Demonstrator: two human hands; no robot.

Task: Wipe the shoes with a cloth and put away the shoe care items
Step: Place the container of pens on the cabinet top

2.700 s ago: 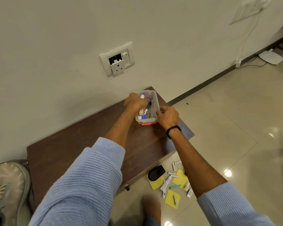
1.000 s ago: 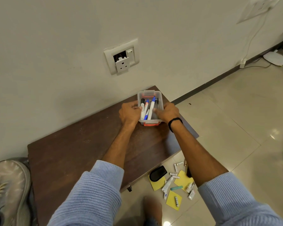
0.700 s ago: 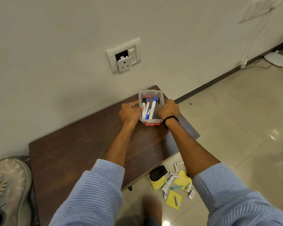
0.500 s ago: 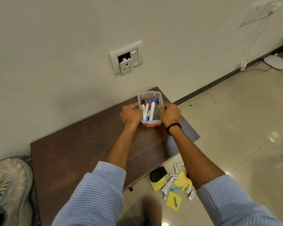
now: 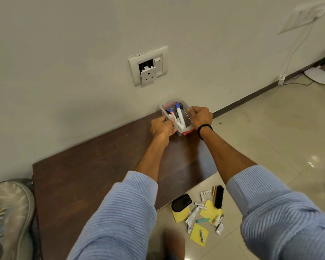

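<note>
Evidently the clear box (image 5: 188, 130) is gripped from both sides, the fingers of the left hand (image 5: 162, 126) and of the right hand (image 5: 199, 116) being curled tight on its walls, at the far right end of the bench (image 5: 94, 175), close to the wall (image 5: 64, 72). Were it tipped further or slid past the bench end, the loose markers (image 5: 179, 115) could be spilled onto the floor (image 5: 270, 137), where the brush (image 5: 219, 197) lies unpacked. Compared with half a second earlier, the box is seen turned askew and brought nearer the wall.
</note>
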